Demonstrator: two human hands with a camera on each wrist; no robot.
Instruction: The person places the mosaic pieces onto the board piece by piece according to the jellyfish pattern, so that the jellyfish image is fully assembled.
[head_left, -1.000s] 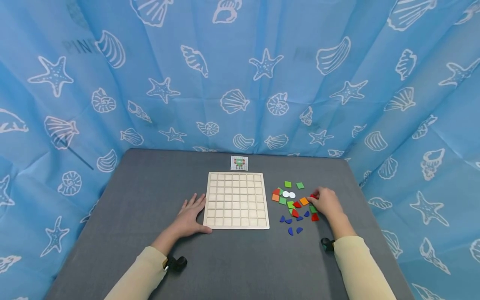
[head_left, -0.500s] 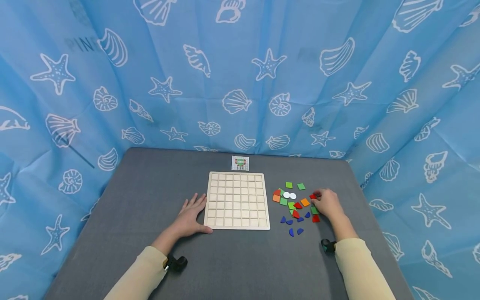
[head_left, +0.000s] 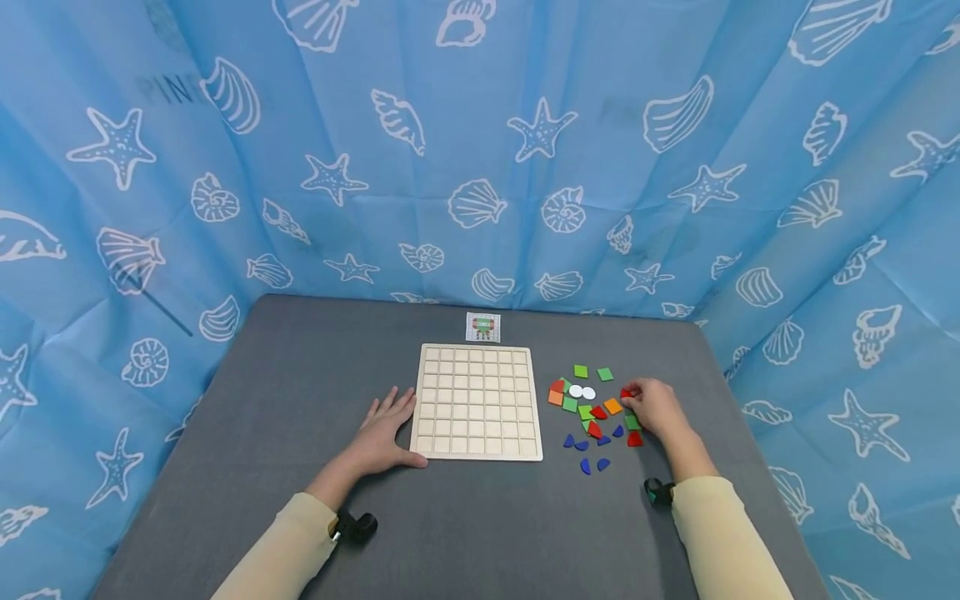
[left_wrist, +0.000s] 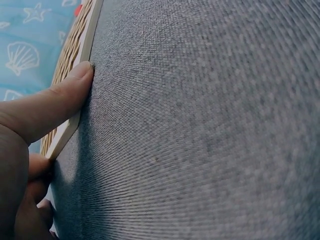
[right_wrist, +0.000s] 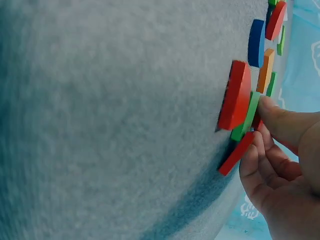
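Right hand [head_left: 657, 406] seemingly pinches red piece [head_left: 626, 392]; orange square [head_left: 612, 407], green piece [head_left: 632, 422] nearby.

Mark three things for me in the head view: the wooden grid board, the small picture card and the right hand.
Wooden grid board [head_left: 477, 402]: head view, middle of its grid.
Picture card [head_left: 483, 327]: head view, middle of its printed face.
Right hand [head_left: 656, 406]: head view, back of the hand.

Right hand [head_left: 658, 407] kinda hides the red piece [head_left: 626, 392] at its fingertips [right_wrist: 250, 165]; card [head_left: 483, 327] past the left fingers [head_left: 402, 407] is too tiny to read.
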